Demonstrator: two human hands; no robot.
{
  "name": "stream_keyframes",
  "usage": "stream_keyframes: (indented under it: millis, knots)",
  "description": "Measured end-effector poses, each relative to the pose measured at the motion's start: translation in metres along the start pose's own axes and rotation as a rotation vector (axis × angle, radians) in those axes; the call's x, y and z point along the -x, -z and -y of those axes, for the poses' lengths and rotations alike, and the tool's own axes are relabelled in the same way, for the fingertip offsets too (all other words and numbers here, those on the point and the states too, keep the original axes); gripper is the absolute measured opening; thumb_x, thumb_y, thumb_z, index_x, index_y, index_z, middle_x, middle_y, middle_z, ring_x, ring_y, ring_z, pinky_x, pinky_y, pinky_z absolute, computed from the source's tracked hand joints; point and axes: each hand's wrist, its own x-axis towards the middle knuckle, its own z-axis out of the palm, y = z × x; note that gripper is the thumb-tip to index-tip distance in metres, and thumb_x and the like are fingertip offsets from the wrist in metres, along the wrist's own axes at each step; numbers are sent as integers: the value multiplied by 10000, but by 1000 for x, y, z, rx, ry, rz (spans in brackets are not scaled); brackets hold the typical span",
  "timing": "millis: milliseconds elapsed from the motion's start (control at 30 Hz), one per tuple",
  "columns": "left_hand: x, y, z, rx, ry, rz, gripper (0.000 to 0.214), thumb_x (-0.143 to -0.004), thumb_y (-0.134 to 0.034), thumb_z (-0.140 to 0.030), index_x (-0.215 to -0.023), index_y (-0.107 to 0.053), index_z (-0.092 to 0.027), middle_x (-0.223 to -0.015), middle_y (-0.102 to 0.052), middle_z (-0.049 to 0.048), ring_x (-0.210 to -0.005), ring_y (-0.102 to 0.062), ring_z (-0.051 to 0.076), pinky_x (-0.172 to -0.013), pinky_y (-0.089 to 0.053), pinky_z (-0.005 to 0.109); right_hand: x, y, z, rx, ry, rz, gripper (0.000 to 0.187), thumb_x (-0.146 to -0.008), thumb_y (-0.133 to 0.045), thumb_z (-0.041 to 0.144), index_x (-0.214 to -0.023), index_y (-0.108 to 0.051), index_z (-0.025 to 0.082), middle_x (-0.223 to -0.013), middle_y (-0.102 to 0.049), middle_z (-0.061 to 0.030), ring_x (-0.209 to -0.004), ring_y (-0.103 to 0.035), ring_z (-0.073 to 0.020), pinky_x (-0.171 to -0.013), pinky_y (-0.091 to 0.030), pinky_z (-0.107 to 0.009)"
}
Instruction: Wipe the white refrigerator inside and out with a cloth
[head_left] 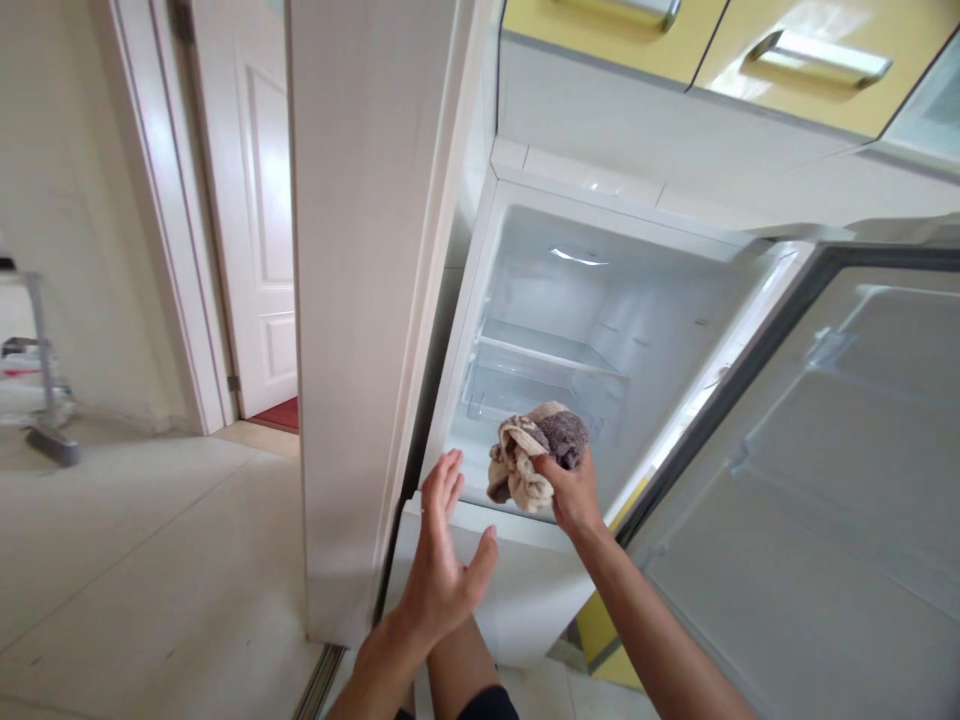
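Note:
A bunched-up brown and cream cloth (525, 462) is gripped in my right hand (576, 492), thumb on top of it. Just left of it, my left hand (450, 560) is held out with thumb and fingers spread, touching nothing. Both hands are before the open fridge (555, 270), whose white interior has a glass shelf (551, 348) and a clear drawer below it. Part of the drawer is hidden behind the cloth.
The fridge door (825, 450) stands swung out to the right. Yellow cabinets (817, 60) hang above. A pale wall panel (367, 300) borders the fridge on the left. Farther left are a white door (262, 200) and a broom (51, 440) on the tiled floor.

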Motion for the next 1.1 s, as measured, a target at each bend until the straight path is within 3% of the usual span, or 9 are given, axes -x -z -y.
stream_keyframes:
  millis: [100,233,367,500,667,800,900,967,1100]
  knots:
    - [12,18,19,-20,169,-120,744,-945,-668,-332,-1614,-343,-342,-1675,-440,188,-1562,-469,342,-1231,-476,597,-13,23,-14,213,205,-44,786,-673,-868,420,-1374,-575,219,-1322,-720,-141,-1180,-710,-336,-1124,-546,-613]
    - [13,28,46,-18,316,-310,689,-929,-699,-404,-1541,-394,-320,-1616,-487,196,-1516,-528,345,-1210,-496,586,-27,61,-39,602,686,280,621,-780,-814,333,-1375,-654,254,-1496,-642,-172,-1405,-613,-375,-1170,-527,-623]
    - [-11,20,67,11,343,-393,665,-887,-735,-413,-1473,-442,-297,-1536,-563,182,-1459,-591,319,-1222,-491,551,-32,88,-66,875,833,537,571,-903,-748,320,-1461,-626,310,-1565,-613,-146,-1445,-595,-352,-1156,-556,-602]
    - [-50,0,89,-50,312,-341,545,-934,-667,-444,-1422,-529,-244,-1523,-605,198,-1458,-591,313,-1275,-423,549,-20,96,-99,1083,933,611,674,-876,-615,35,-1486,-607,321,-1583,-608,-140,-1497,-537,-356,-1183,-508,-661]
    - [-99,-27,118,-310,292,-192,748,-942,-634,-441,-1587,-406,-139,-1684,-425,275,-1588,-418,381,-1318,-328,592,-7,96,-145,1085,868,706,822,-770,-605,-40,-1513,-585,312,-1625,-563,-148,-1523,-498,-400,-1166,-498,-712]
    - [-133,-43,139,-494,238,-116,836,-914,-657,-400,-1606,-349,-48,-1679,-394,329,-1614,-355,412,-1328,-291,606,-21,107,-179,980,733,603,884,-765,-628,8,-1586,-484,302,-1647,-523,-162,-1536,-495,-359,-1221,-494,-612]
    - [-149,-50,150,-581,183,-210,800,-894,-677,-350,-1578,-375,-66,-1616,-473,316,-1574,-421,414,-1289,-356,617,-38,119,-206,876,505,478,941,-808,-691,183,-1663,-309,274,-1703,-408,-190,-1558,-465,-368,-1217,-506,-575]
    - [-157,-52,156,-623,171,-279,783,-891,-689,-328,-1574,-378,-103,-1598,-502,290,-1527,-486,406,-1248,-419,603,-49,123,-227,811,392,370,972,-835,-713,340,-1674,-232,250,-1705,-362,-215,-1570,-430,-400,-1224,-479,-628]
    - [-172,-54,170,-660,209,-271,802,-857,-764,-297,-1554,-411,-118,-1576,-546,269,-1486,-537,398,-1232,-448,562,-74,114,-267,761,286,93,1077,-821,-655,754,-1625,-267,150,-1660,-345,-297,-1552,-360,-516,-1217,-394,-764]
